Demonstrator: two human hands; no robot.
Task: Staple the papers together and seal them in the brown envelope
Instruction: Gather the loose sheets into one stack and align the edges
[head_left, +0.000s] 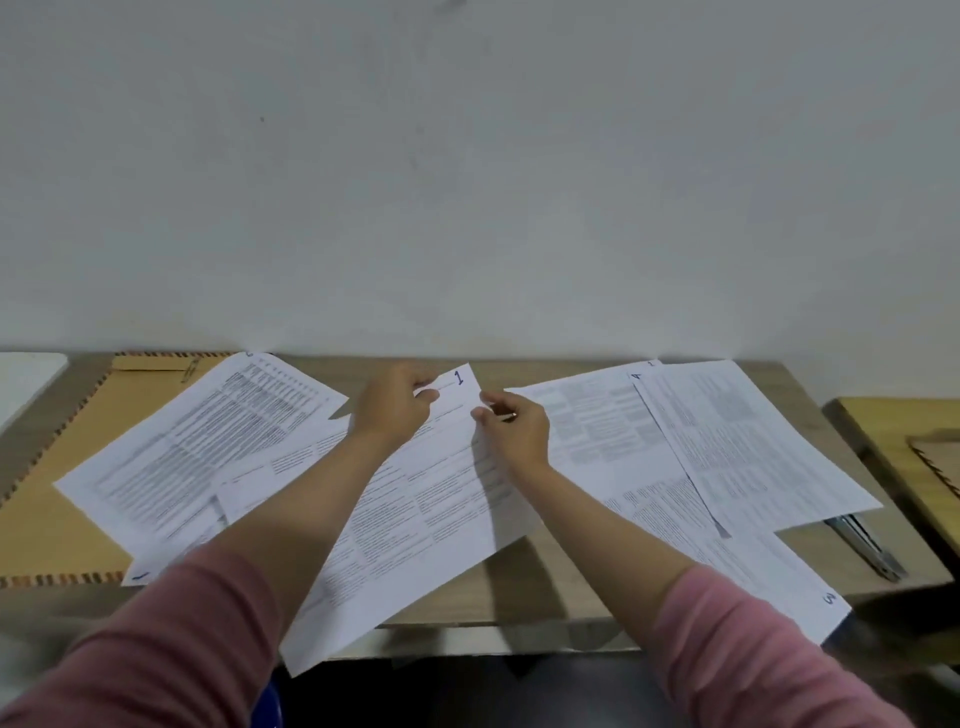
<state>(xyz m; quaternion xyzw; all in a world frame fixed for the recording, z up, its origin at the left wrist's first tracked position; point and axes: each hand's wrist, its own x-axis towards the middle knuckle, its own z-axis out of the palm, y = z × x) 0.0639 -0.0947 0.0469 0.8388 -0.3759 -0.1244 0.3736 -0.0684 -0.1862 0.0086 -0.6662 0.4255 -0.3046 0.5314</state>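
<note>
Pink sleeves reach forward; the left hand (392, 402) and right hand (514, 423) each pinch the top edge of the white printed sheet marked "1" (431, 499). Squaring corners before stapling seems wise. Left lies the brown paper envelope (62, 467); the metal stapler (865, 545) is half hidden under sheets.

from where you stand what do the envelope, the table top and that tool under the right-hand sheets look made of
Brown envelope: matte kraft paper, judging by its dull tan face and printed striped border. Table top: wood or wood-look laminate, faint grain, low sheen. Tool: shiny silvery metal, probably the stapler, mostly hidden under a printed sheet.
</note>
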